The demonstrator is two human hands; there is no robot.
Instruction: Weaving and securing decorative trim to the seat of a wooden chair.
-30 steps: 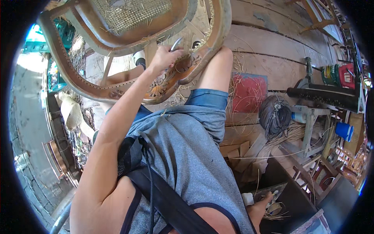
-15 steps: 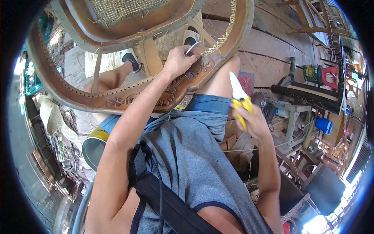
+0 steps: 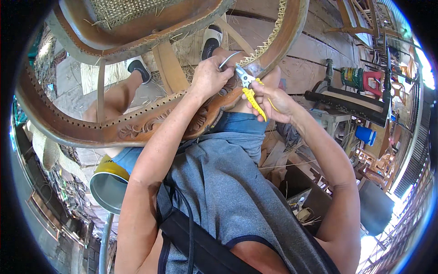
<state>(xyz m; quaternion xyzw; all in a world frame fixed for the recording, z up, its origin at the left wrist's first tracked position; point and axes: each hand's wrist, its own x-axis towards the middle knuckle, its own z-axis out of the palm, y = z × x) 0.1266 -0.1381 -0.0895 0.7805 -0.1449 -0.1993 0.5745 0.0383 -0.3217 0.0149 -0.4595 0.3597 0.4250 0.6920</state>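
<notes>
A carved wooden chair frame (image 3: pixel 109 132), with a row of small holes along its rim, lies across my lap. Pale zigzag lacing (image 3: pixel 267 45) runs along its right inner edge. My left hand (image 3: pixel 210 77) is closed in a pinch at the frame's inner edge, where the lacing ends. From its fingertips curves a thin pale strip (image 3: pixel 229 58). My right hand (image 3: pixel 276 102) grips yellow-handled pruning shears (image 3: pixel 253 104). The shears' metal blades point up and left, close to the strip and the left fingertips. Whether the blades touch the strip I cannot tell.
A woven cane panel (image 3: pixel 132 11) sits in the chair's other part at the top. A yellow tin (image 3: pixel 109 182) stands left of my lap. To the right are a dark wooden piece (image 3: pixel 346 102), a green bucket (image 3: pixel 352 78) and a blue container (image 3: pixel 365 134). Fibre scraps litter the boards.
My right hand has brought the shears up and left, from beside my thigh to the left fingertips. The left hand stays at the frame edge with the strip. The view has shifted slightly.
</notes>
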